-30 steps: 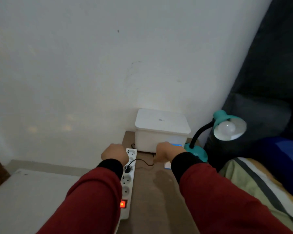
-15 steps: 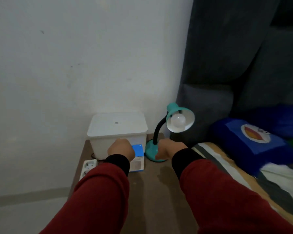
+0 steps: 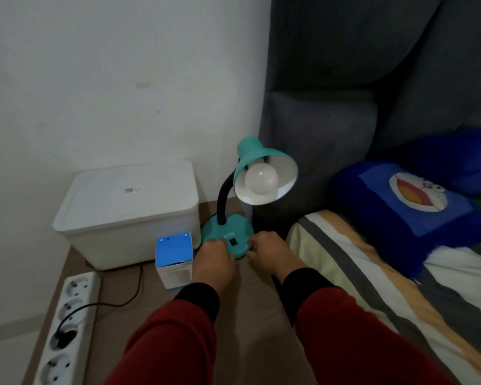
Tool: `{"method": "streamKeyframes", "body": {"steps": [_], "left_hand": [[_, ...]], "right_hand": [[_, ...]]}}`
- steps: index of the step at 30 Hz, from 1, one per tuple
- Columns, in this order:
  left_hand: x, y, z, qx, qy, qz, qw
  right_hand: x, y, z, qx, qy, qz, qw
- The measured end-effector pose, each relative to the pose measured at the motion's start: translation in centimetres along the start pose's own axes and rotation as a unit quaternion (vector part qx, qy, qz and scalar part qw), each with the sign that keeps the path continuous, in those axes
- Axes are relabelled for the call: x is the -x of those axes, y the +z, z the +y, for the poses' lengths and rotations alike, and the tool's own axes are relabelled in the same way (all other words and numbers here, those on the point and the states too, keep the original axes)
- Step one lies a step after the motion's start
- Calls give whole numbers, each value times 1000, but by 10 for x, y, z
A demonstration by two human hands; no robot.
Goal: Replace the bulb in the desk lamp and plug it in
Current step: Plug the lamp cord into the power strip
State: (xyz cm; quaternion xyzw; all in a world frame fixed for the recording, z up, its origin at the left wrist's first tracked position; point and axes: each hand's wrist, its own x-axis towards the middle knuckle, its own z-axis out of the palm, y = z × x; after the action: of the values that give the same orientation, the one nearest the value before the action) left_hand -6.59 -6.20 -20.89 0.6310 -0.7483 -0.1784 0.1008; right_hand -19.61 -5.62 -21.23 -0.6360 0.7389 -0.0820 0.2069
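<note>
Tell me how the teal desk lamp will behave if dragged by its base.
The desk lamp probably slides rather than rolls on its flat round base. Its shade leans off-centre on a bendy-looking neck, so it may wobble or tip.

both hands (image 3: 243, 255) on teal lamp (image 3: 228, 237)

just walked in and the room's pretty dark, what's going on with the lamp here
A person in red sleeves has both hands on the base of a teal desk lamp on a bedside table. The left hand and the right hand touch the near edge of the base, either side of its switch. A white bulb sits in the shade, unlit. A small blue box stands just left of the hands, in front of a white bin. A power strip lies at the table's left edge with one black plug in it.
</note>
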Motion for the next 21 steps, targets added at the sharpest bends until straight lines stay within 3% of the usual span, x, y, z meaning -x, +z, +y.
{"method": "streamKeyframes", "body": {"steps": [6,10,21], "left_hand": [[-4,57,-26,66,53,87,993],[-7,81,-41,77,97,169,978],[-10,93,-49,145,101,201,963]], "right_hand": [[-13,54,10,-89,-69,154,982],[-18,85,16,-114,-110,276,948],[-25,102,23,-101,-138,333,927]]}}
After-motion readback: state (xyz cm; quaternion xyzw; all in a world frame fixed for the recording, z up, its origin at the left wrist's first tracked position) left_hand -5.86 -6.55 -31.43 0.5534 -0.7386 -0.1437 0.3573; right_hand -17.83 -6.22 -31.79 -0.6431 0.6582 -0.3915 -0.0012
